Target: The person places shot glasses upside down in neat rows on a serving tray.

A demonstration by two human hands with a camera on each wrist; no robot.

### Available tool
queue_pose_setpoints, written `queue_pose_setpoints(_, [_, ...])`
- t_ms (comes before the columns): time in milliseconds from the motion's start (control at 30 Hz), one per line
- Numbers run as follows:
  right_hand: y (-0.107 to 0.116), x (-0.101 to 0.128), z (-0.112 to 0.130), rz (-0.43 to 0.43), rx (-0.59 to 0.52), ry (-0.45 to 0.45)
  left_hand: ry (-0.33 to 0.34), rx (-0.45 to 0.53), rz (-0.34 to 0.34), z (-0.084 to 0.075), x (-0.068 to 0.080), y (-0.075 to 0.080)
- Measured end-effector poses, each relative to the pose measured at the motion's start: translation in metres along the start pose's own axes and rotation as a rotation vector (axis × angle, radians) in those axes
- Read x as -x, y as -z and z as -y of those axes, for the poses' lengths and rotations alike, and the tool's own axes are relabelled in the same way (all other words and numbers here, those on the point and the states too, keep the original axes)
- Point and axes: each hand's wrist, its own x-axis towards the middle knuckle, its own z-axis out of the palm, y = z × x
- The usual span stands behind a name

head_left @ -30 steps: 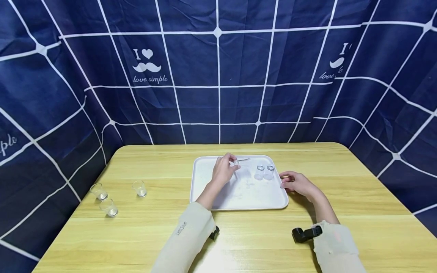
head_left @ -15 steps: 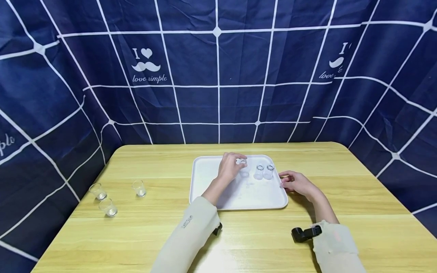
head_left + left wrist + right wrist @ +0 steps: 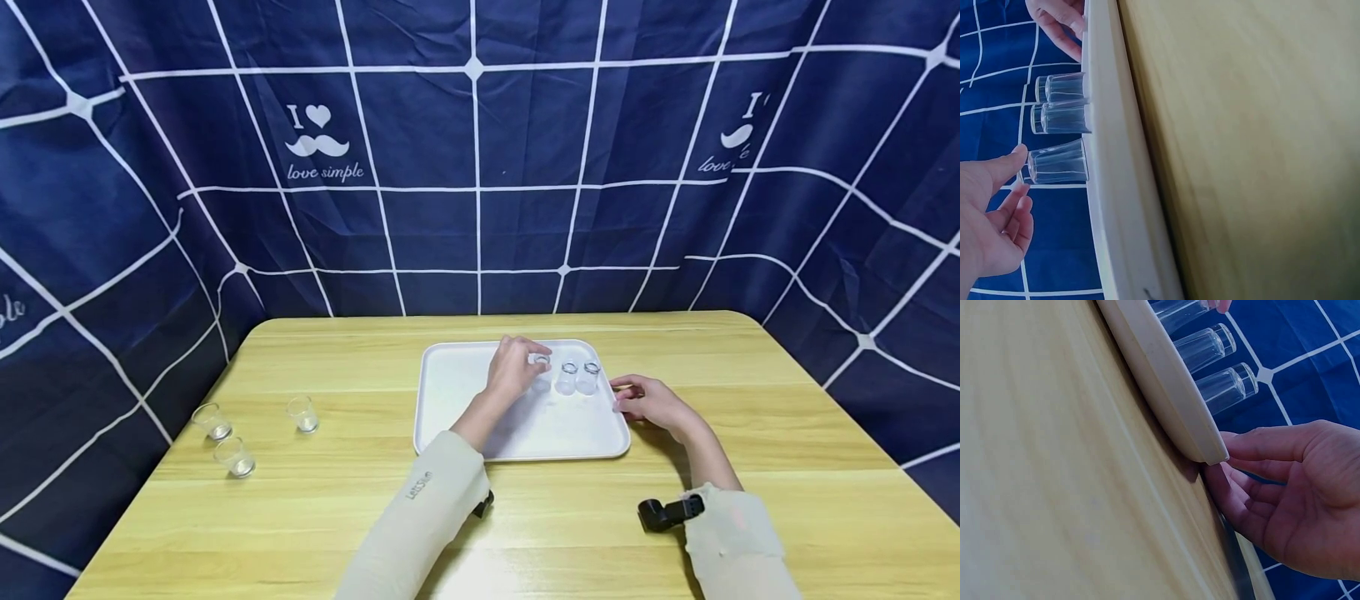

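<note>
My left hand (image 3: 512, 368) pinches the thick base of a small clear glass (image 3: 1059, 164) between thumb and fingers. That glass stands upside down, its rim at the surface of a white tray (image 3: 454, 383). To its right are two more upturned glasses, one glass (image 3: 566, 380) close beside the other glass (image 3: 588, 380). At the tray's right edge my right hand (image 3: 651, 400) grips the rim, thumb above and fingers below, as the right wrist view shows.
On the left of the wooden table (image 3: 345, 517) stand three upright glasses: one glass (image 3: 303, 415) nearer the tray, another glass (image 3: 213, 422) and a third glass (image 3: 236, 458) near the left edge. A blue checked curtain (image 3: 420, 225) surrounds the table.
My left hand has moved right across the tray with its glass, which has gone from tilted to upside down near the other two. The right hand stays at the tray's edge.
</note>
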Motion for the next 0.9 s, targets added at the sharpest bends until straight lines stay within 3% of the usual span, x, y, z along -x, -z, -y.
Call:
queue_pose_setpoints(233, [-0.0003, 0.0002, 0.0004, 0.001, 0.004, 0.009, 0.009, -0.011, 0.025, -0.0017, 0.0021, -0.0022])
queue_pose_setpoints(900, [-0.0009, -0.0012, -0.0022, 0.005, -0.040, 0.027, -0.016, -0.039, 0.015, -0.0051, -0.0006, -0.0061])
